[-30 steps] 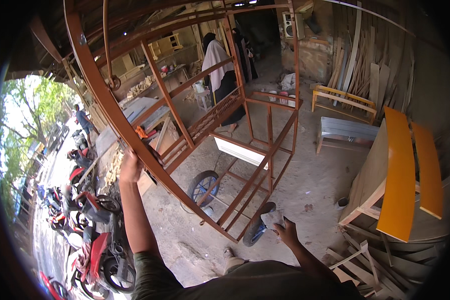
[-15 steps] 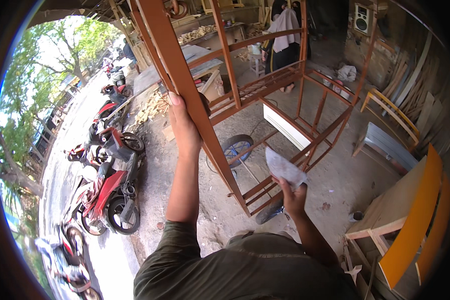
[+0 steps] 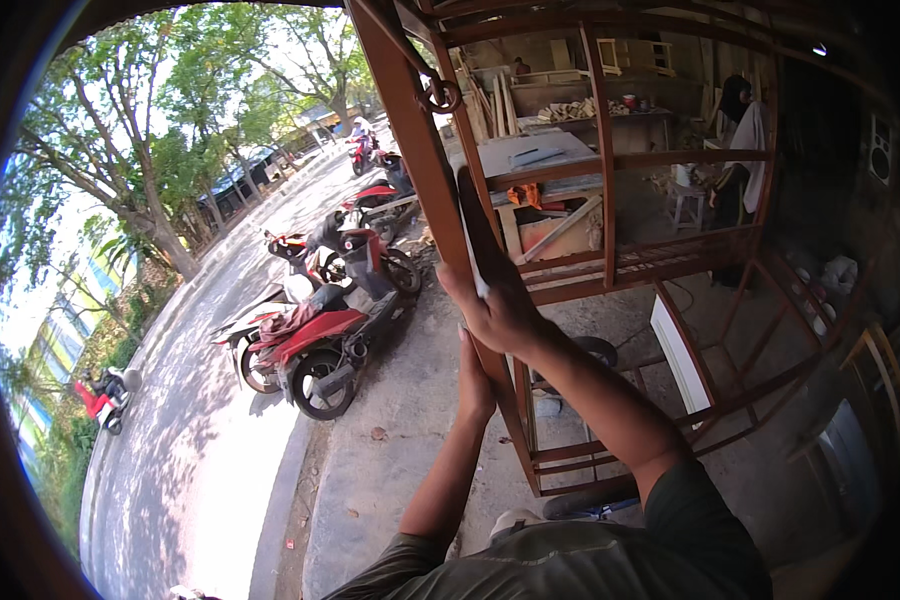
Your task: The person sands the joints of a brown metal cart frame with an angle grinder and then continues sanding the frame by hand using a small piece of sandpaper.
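A tall red-brown frame post (image 3: 402, 95) slants down in front of me. My right hand (image 3: 505, 312) wraps the post at mid-height, fingers stretched up along its right side and thumb across to the left. Under that hand, a pale grey sheet, looking like sandpaper (image 3: 475, 258), shows as a thin strip against the post. Just below, my left hand (image 3: 476, 385) closes on the post from the left, thumb pointing up; its other fingers are mostly hidden.
More red-brown bars and a white panel (image 3: 678, 348) belong to the frame on the right. Parked motorbikes (image 3: 320, 345) line the road at left. Behind the frame are a worktable (image 3: 560, 150), a stool (image 3: 686, 205) and a person (image 3: 742, 150). A wheel (image 3: 592, 352) sits behind my right forearm.
My right hand has come up from the lower right with the sheet and now presses it to the post. My left hand has moved lower on the post. The view has swung left.
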The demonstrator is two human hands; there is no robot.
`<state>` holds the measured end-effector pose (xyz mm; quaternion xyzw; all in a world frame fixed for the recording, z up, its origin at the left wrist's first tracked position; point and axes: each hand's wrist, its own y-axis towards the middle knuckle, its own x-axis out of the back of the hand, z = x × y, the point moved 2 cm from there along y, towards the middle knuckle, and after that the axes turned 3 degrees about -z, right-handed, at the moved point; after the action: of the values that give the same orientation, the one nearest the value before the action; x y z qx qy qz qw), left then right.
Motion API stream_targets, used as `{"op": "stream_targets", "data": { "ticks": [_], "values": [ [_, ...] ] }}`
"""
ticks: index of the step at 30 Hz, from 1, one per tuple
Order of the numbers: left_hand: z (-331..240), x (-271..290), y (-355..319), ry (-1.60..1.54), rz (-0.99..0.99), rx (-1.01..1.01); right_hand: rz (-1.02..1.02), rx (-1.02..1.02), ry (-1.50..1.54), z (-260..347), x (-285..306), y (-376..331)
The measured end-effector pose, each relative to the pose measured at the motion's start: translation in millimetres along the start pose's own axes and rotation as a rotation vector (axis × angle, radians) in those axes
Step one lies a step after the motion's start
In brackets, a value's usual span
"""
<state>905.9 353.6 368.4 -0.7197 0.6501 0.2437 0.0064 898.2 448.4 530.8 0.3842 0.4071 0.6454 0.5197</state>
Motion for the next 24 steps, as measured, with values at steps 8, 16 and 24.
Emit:
{"op": "stream_targets", "data": {
  "ticks": [8,16,24],
  "values": [
    [20,16,4,-0.037,-0.034,-0.050,0.040,0.241,0.013,-7,15,-22],
    [5,5,-2,0.012,0.130,-0.085,-0.050,0.255,0.237,11,20,54],
    [10,-3,-2,0.034,-0.082,-0.094,-0.041,0.302,0.082,-16,26,15]
  ]
}}
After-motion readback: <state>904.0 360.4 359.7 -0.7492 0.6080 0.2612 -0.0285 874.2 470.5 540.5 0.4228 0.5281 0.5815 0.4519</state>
